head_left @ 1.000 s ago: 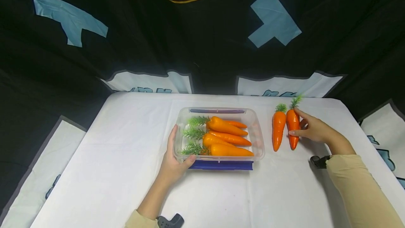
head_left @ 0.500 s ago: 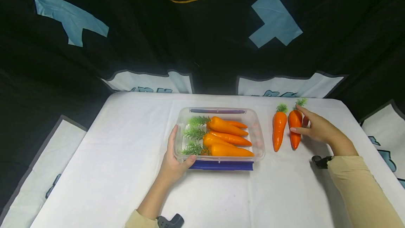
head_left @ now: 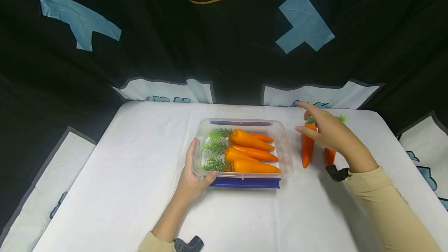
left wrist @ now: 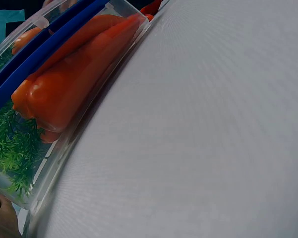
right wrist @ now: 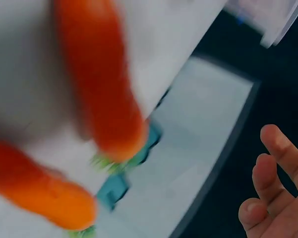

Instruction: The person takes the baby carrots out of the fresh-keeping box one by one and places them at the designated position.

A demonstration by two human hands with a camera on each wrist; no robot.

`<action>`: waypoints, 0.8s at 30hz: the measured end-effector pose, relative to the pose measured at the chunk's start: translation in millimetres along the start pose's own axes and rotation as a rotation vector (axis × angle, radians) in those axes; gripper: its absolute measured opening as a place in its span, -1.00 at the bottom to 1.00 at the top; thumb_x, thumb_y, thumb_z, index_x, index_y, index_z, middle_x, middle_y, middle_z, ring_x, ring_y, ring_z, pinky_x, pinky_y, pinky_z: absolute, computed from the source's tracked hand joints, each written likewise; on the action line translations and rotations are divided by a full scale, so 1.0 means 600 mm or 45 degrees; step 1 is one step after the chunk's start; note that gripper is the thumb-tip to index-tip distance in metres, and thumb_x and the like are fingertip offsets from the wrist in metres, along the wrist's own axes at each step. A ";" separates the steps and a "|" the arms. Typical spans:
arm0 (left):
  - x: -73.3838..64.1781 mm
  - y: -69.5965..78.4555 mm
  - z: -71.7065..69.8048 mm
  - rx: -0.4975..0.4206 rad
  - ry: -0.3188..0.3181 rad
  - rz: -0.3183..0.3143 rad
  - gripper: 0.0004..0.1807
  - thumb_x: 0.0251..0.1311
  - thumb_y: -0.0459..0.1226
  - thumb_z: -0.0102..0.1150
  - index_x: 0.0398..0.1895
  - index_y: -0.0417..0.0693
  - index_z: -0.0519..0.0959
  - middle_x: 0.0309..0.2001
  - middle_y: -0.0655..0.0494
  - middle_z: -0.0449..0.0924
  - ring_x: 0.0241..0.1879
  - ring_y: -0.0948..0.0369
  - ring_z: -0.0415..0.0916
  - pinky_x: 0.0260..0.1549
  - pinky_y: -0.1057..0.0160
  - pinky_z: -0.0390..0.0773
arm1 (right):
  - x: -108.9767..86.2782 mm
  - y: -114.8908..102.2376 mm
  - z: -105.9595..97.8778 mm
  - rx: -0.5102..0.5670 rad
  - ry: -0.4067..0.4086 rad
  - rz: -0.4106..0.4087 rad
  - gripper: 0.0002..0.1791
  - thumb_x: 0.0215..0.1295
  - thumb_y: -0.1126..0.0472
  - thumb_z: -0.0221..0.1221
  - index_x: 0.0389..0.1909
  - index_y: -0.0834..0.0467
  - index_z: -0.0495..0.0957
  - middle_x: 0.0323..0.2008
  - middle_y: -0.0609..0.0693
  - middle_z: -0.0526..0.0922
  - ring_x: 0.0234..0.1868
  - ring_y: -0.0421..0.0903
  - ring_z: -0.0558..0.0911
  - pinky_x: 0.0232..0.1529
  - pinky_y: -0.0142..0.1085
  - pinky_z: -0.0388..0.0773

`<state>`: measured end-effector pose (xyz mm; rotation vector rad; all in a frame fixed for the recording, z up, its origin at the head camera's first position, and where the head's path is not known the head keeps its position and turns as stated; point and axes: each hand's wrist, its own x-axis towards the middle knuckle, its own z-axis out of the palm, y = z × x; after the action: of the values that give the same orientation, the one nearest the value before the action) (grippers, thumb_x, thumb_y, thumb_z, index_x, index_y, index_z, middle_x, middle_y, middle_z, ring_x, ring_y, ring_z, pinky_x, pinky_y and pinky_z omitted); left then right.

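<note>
Dark cloth backdrop (head_left: 196, 46) closes off the far side, apart from the work; no hindrance, by my reckoning. White-covered desk (head_left: 140, 174) carries everything. Tan right sleeve (head_left: 392, 209) reaches in over its right side.

Clear plastic box (head_left: 287, 154) stands mid-desk, looks lidless. Left grip (head_left: 193, 180) holds its near left corner, thumb at the front rim, fingers along the side wall: a steadying hold, I judge.

Right grip (head_left: 327, 129) is empty, thumb and fingers spread apart above the two loose carrots to the right of the box. Step in hand reads as a reach, no carrot taken. Should the left loose carrot (head_left: 307, 151) be the choice, the next move calls for lowering thumb and fingers astride its body and closing gently (glossy skin, probably artificial, may slip or roll). Right loose carrot (head_left: 329, 155) lies beside it, partly covered by hand and wrist. At least five packed carrots (head_left: 257, 166) lie in the box, tips rightward.

In the way: the box's right wall, between loose carrots and interior; the black wrist unit (head_left: 337, 173), close above the right carrot's tip in the head view. Smallest: leafy green tops (head_left: 217, 147), at the box's left end.
</note>
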<state>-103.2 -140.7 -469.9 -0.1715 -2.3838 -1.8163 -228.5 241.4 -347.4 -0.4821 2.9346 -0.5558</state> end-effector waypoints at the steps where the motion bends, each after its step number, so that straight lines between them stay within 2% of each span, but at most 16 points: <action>1: 0.000 -0.001 0.000 0.000 0.000 0.000 0.18 0.03 -0.05 0.43 0.58 0.49 -0.20 0.61 0.30 -0.16 0.57 -0.13 -0.11 0.33 -0.50 -0.01 | 0.002 -0.012 0.002 -0.011 -0.008 -0.028 -0.05 0.23 -0.28 0.24 0.55 -0.17 0.02 0.13 0.16 0.50 -0.08 0.11 0.54 -0.15 0.01 0.71; 7: 0.000 -0.003 0.000 -0.001 -0.001 0.005 0.18 0.04 -0.04 0.43 0.58 0.49 -0.21 0.61 0.31 -0.16 0.56 -0.13 -0.10 0.33 -0.49 0.01 | 0.015 -0.068 0.026 -0.063 -0.015 -0.272 -0.13 0.27 -0.13 0.28 0.53 -0.16 0.10 0.08 0.07 0.56 -0.05 0.04 0.55 -0.02 -0.02 0.67; 10: 0.000 -0.004 0.000 0.000 -0.002 0.001 0.18 0.03 -0.03 0.43 0.58 0.51 -0.21 0.61 0.32 -0.16 0.56 -0.13 -0.08 0.32 -0.49 0.02 | 0.021 -0.090 0.041 -0.082 -0.042 -0.344 -0.16 0.28 -0.17 0.26 0.52 -0.22 0.12 0.09 0.00 0.59 0.07 0.04 0.55 0.08 0.04 0.63; 13: 0.000 -0.005 0.000 -0.001 -0.004 0.001 0.18 0.03 -0.02 0.43 0.58 0.51 -0.21 0.61 0.31 -0.16 0.56 -0.13 -0.08 0.32 -0.49 0.02 | 0.026 -0.111 0.054 -0.100 -0.091 -0.400 -0.18 0.28 -0.17 0.26 0.51 -0.27 0.13 0.19 -0.02 0.58 0.16 0.06 0.55 0.14 0.11 0.59; 17: 0.000 -0.004 0.000 -0.004 -0.003 0.006 0.18 0.03 -0.02 0.43 0.58 0.49 -0.20 0.61 0.26 -0.15 0.56 -0.12 -0.09 0.33 -0.49 0.01 | 0.033 -0.130 0.075 -0.158 -0.105 -0.527 -0.18 0.26 -0.11 0.30 0.50 -0.26 0.16 0.24 0.03 0.57 0.13 0.07 0.60 0.19 0.11 0.56; 19: -0.001 -0.003 0.000 -0.003 -0.004 0.006 0.18 0.04 -0.02 0.43 0.58 0.49 -0.20 0.61 0.24 -0.15 0.56 -0.12 -0.09 0.33 -0.49 0.01 | 0.036 -0.135 0.085 -0.193 -0.100 -0.589 -0.19 0.25 -0.08 0.31 0.48 -0.24 0.18 0.19 0.05 0.59 0.09 0.07 0.62 0.21 0.08 0.55; 22: 0.000 -0.002 0.000 -0.007 -0.003 0.012 0.18 0.04 -0.03 0.43 0.58 0.48 -0.20 0.62 0.22 -0.15 0.56 -0.12 -0.09 0.33 -0.49 0.01 | 0.040 -0.142 0.097 -0.233 -0.100 -0.639 -0.23 0.26 -0.09 0.30 0.46 -0.27 0.21 0.15 0.04 0.60 0.09 0.05 0.63 0.26 0.08 0.51; 24: 0.000 -0.003 0.000 -0.007 -0.004 0.017 0.18 0.04 -0.03 0.43 0.58 0.47 -0.21 0.62 0.21 -0.15 0.56 -0.11 -0.10 0.33 -0.49 0.00 | 0.041 -0.145 0.103 -0.246 -0.104 -0.662 -0.25 0.28 -0.08 0.29 0.46 -0.29 0.22 0.10 0.03 0.62 0.04 0.04 0.65 0.22 0.08 0.52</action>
<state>-103.6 -141.4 -471.6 -0.1905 -2.3740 -1.8182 -216.3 135.6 -373.1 -1.2748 2.7854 -0.2839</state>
